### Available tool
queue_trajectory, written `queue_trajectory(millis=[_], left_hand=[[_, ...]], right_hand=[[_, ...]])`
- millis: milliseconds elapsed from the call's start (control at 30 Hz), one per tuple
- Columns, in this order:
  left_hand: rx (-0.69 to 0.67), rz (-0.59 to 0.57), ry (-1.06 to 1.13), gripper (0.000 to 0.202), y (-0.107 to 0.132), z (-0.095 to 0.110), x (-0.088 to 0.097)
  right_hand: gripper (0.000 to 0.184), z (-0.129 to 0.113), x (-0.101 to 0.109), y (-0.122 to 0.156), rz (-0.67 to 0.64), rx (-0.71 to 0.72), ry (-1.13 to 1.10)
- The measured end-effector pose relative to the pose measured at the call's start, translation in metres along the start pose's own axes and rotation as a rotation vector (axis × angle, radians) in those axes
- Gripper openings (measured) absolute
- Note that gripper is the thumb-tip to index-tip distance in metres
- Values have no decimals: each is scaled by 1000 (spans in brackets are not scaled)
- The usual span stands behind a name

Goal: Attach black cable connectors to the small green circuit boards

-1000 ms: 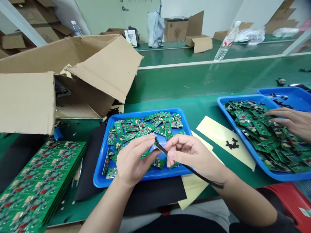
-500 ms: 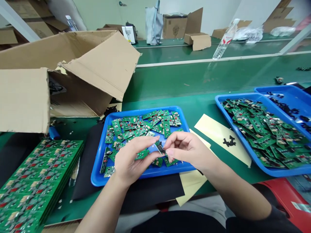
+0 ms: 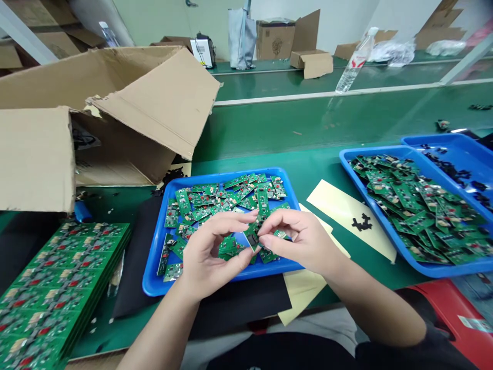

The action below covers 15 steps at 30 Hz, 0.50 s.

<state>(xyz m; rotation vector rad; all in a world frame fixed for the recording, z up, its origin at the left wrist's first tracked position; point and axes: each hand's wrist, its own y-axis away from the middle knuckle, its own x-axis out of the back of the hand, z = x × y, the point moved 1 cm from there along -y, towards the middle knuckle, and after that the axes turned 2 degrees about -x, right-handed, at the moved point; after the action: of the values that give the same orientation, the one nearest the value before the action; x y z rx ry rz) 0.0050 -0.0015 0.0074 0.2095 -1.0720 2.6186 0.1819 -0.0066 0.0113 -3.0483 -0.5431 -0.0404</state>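
My left hand [image 3: 208, 252] and my right hand [image 3: 296, 239] meet over the near edge of a blue tray [image 3: 152, 267] filled with several small green circuit boards [image 3: 227, 198]. Both hands pinch one small green board with a black piece [image 3: 252, 237] between thumbs and fingertips. The fingers of each hand are closed on it.
An open cardboard box [image 3: 96, 118] lies on its side at the left. Stacked green board panels [image 3: 50, 288] sit at front left. Two more blue trays [image 3: 423, 267] hold boards and black parts at the right. A yellow sheet [image 3: 339, 208] carries black pieces. A plastic bottle [image 3: 352, 64] stands beyond.
A long black strip that trailed from my right hand is gone from view. A co-worker's hand has left the right tray. My hands drew closer together.
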Motion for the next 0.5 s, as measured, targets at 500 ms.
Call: queue_trajectory(millis=[500], left_hand=[[-211,30,-505,16,-3,-1,6]], right_hand=[[8,-5,5,3,46,29,162]])
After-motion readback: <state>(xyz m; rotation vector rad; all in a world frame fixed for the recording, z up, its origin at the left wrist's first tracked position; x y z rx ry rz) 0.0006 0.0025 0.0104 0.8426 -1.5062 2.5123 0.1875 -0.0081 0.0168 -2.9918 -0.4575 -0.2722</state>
